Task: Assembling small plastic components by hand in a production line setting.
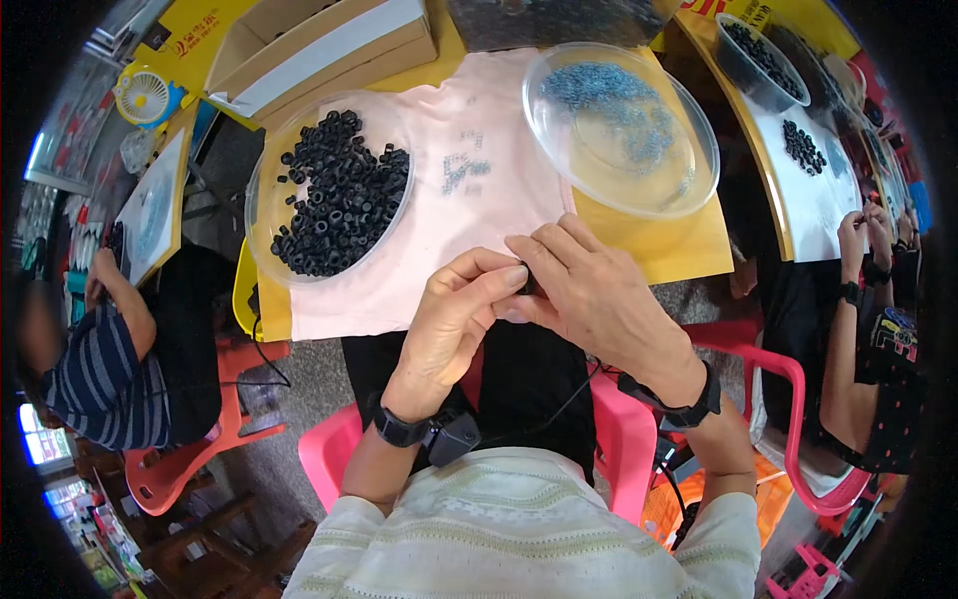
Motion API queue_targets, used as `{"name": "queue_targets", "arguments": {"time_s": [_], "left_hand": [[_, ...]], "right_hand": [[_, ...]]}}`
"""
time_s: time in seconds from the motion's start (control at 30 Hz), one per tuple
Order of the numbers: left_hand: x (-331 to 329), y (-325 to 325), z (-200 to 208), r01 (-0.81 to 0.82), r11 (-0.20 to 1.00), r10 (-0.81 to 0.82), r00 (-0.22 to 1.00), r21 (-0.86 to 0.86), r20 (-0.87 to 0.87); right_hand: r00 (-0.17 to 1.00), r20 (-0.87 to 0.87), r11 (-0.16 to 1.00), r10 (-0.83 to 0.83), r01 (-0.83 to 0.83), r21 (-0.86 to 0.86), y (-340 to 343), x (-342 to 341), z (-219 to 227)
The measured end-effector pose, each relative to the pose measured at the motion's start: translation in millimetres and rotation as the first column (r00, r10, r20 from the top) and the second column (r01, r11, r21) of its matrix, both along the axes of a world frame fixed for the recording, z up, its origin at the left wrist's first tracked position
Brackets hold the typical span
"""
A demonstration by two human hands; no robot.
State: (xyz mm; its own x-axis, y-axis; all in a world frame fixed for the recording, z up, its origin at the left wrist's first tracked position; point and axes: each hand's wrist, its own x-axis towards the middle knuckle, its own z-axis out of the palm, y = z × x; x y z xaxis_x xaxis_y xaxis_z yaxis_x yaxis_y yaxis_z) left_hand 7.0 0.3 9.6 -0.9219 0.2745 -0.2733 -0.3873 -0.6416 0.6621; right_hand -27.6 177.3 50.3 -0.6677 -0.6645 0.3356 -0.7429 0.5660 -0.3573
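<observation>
My left hand (449,324) and my right hand (609,299) meet in front of my body at the table's near edge. Between their fingertips they pinch a small black part (525,281), mostly covered by the fingers. It looks like the black ring-shaped parts (344,205) heaped in a clear round tray (261,235) to the left. Another clear round tray (704,185) on the right holds many tiny bluish pieces (609,95). A pale pink cloth (449,230) lies under the left tray, with small greyish specks on it.
An open cardboard box (329,55) stands at the back left. Two seated people work at side tables: a striped sleeve (105,374) on the left, a bare forearm (843,329) on the right. Their tables hold a small yellow fan (146,97) and a bowl of black parts (763,62).
</observation>
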Motion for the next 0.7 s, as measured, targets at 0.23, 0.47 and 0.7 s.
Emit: {"name": "queue_targets", "arguments": {"time_s": [0.23,0.47,0.7], "left_hand": [[15,2,5,0.052,0.998,-0.053,0.998,-0.025,-0.046],[25,-4,5,0.019,0.996,-0.024,0.998,-0.083,-0.053],[37,-12,7,0.059,0.991,-0.061,0.998,-0.117,-0.016]], "right_hand": [[0.998,-0.042,0.999,0.05,-0.05,0.007,2,-3,-3],[0.985,-0.058,0.985,0.161,-0.164,-0.048,-4,0,-6],[0.993,-0.048,0.994,0.107,-0.108,-0.008,-11,23,-15]]}}
